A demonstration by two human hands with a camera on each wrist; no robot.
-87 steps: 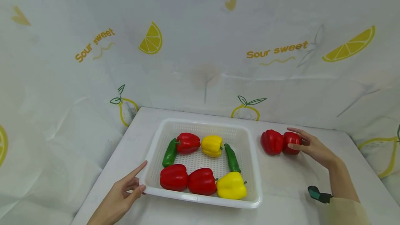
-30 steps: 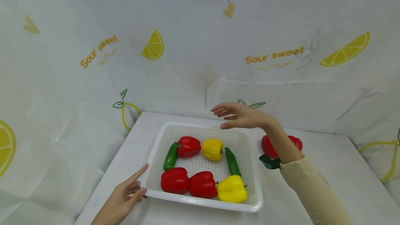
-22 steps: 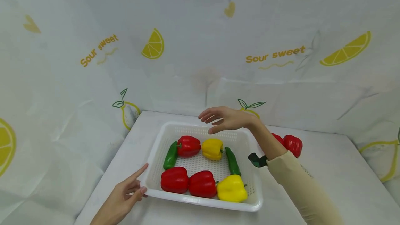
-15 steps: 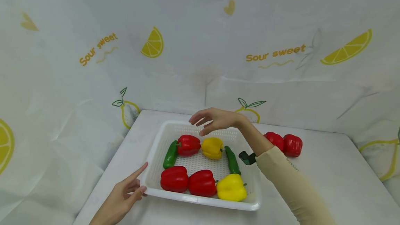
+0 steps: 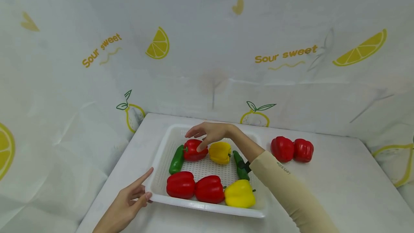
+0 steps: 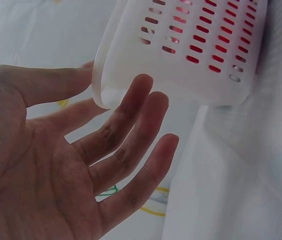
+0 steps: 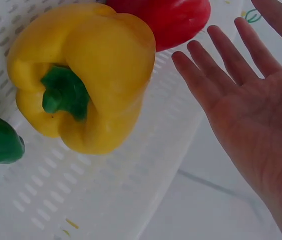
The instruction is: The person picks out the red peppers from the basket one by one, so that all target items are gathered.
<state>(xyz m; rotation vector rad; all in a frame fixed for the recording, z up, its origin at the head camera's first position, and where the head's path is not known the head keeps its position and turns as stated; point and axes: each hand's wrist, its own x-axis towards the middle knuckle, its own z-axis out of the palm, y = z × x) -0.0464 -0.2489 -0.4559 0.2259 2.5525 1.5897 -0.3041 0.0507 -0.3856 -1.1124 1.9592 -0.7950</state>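
Note:
My right hand (image 5: 213, 131) reaches over the back of the white plastic basket (image 5: 207, 207), fingers extended, thumb overlapping the back red bell pepper (image 5: 191, 155). In the right wrist view its palm (image 7: 255, 120) faces the peppers with nothing in it, beside a yellow bell pepper (image 7: 116, 85). At the basket's front left corner my left hand (image 5: 123, 204) touches the rim with thumb and index finger. The left wrist view shows its other fingers (image 6: 148, 175) spread loosely beside the basket wall (image 6: 123, 80).
Inside the basket are also two red bell peppers (image 5: 180, 185) and a yellow one (image 5: 239, 193) in front, with green peppers (image 5: 176, 160) at either side. Two more red bell peppers (image 5: 282, 149) lie on the white table (image 5: 339, 179) to the right. A lemon-print cloth (image 5: 200, 46) hangs behind.
My right hand has come away from the red bell peppers on the right, swung left over the basket and lowered toward the back red pepper. The left hand stays at the corner.

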